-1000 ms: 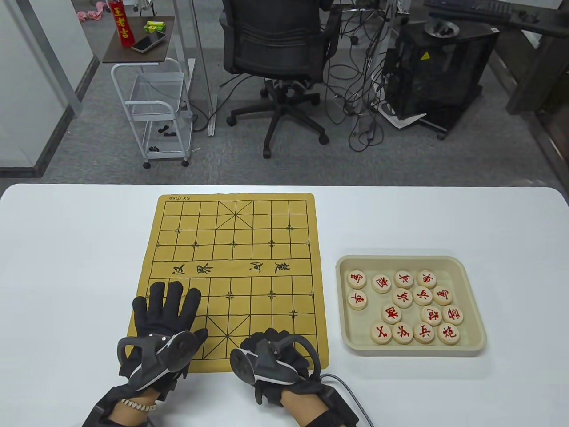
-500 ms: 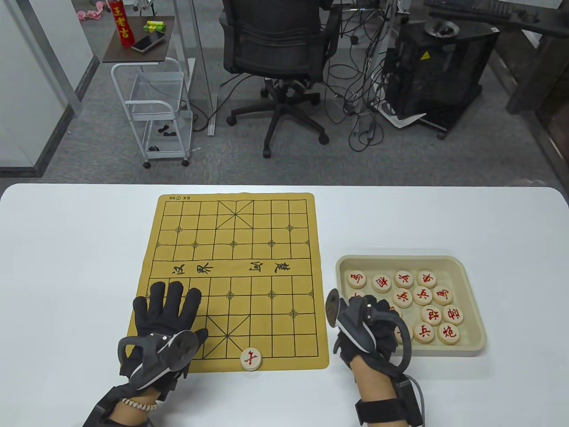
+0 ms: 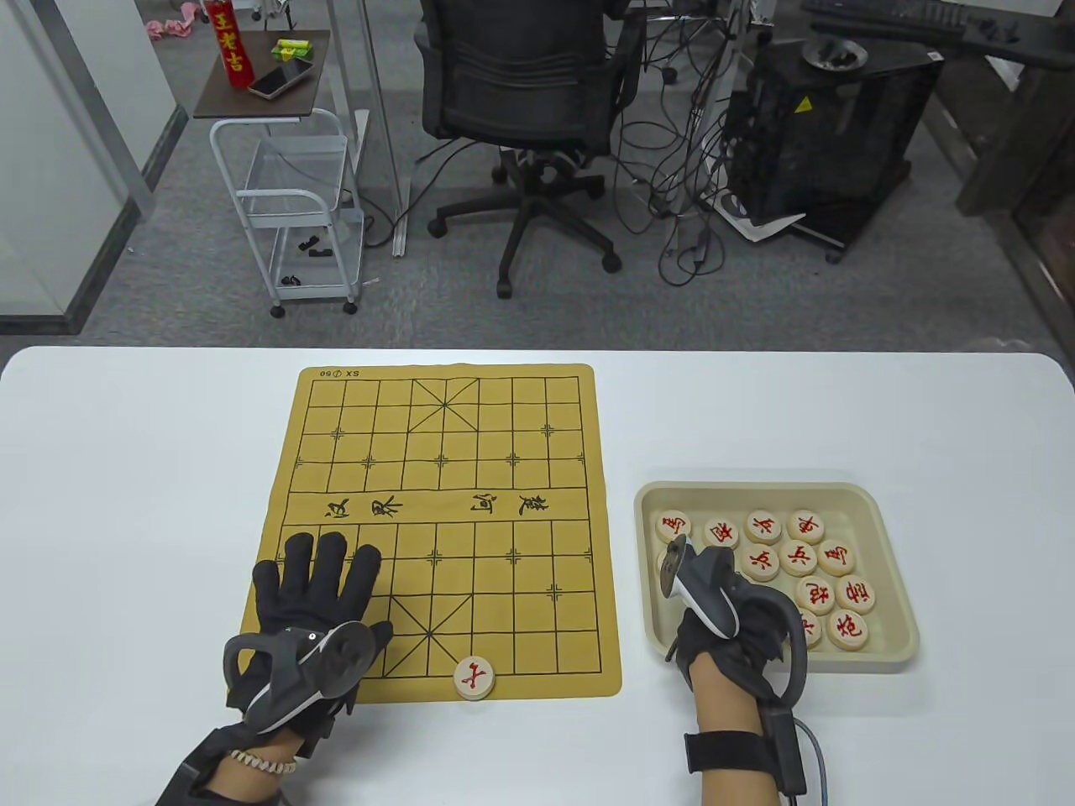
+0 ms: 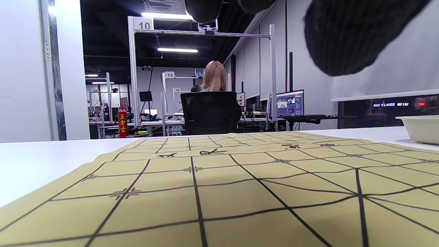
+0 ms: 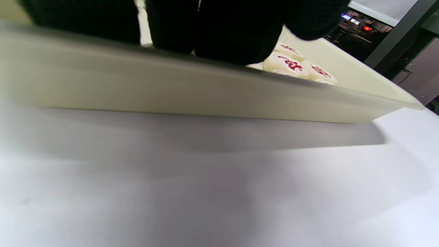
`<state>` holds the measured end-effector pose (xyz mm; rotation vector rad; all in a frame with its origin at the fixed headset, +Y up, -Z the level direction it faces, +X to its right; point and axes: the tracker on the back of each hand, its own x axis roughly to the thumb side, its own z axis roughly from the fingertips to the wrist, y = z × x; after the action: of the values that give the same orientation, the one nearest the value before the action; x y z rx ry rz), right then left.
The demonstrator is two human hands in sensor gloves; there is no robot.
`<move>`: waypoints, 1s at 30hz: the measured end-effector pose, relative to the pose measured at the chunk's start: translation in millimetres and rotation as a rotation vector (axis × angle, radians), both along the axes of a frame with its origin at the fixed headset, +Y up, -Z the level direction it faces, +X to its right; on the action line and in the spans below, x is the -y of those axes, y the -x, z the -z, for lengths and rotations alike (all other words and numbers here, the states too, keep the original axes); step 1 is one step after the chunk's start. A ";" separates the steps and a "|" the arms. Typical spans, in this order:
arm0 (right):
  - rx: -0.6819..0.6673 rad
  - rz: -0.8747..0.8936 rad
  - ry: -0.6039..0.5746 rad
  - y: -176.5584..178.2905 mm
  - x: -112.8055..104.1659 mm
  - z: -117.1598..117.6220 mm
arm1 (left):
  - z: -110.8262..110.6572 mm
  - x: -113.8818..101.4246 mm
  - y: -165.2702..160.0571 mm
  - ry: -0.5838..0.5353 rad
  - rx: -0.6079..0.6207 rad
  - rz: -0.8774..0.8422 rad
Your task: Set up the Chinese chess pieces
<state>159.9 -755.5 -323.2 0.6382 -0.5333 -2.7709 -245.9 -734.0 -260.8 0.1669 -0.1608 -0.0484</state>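
Note:
A yellow chess board mat (image 3: pixel 437 520) lies on the white table (image 3: pixel 126 470); it also shows in the left wrist view (image 4: pixel 240 185). One wooden piece with a red character (image 3: pixel 474 677) sits on the mat's near edge. A beige tray (image 3: pixel 890 663) to the right holds several red-marked pieces (image 3: pixel 798 557), also seen in the right wrist view (image 5: pixel 291 63). My left hand (image 3: pixel 315 579) rests flat, fingers spread, on the mat's near left corner. My right hand (image 3: pixel 722 604) reaches into the tray's near left part, over the pieces there. Its fingers are hidden under the tracker.
The tray's near wall (image 5: pixel 171 92) fills the right wrist view. Beyond the table's far edge stand an office chair (image 3: pixel 521 109), a white cart (image 3: pixel 294 218) and a black cabinet (image 3: pixel 823 134) with cables on the floor.
My right hand let go of one piece on the mat's near edge, moved right to the tray and now reaches in over its near left pieces. My left hand has not moved.

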 end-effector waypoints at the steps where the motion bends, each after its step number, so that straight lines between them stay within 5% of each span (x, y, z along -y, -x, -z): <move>1: 0.004 -0.012 0.002 1.0 0.1 0.5 | -0.1 -0.2 0.0 0.000 0.000 0.000; 13: 0.016 -0.039 0.005 5.5 -1.2 -1.2 | 0.7 0.1 1.0 0.000 0.001 -0.009; 23: -0.058 0.058 -0.238 -8.5 -11.5 -15.7 | 1.0 1.4 0.8 0.003 0.005 -0.010; 30: -0.325 0.174 -0.503 42.9 -52.5 -38.9 | 0.5 3.0 -1.4 0.005 0.015 0.002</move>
<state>117.0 -703.1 -284.3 0.2222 0.1932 -3.1044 -244.5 -737.0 -261.3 0.1625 -0.1762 -0.0486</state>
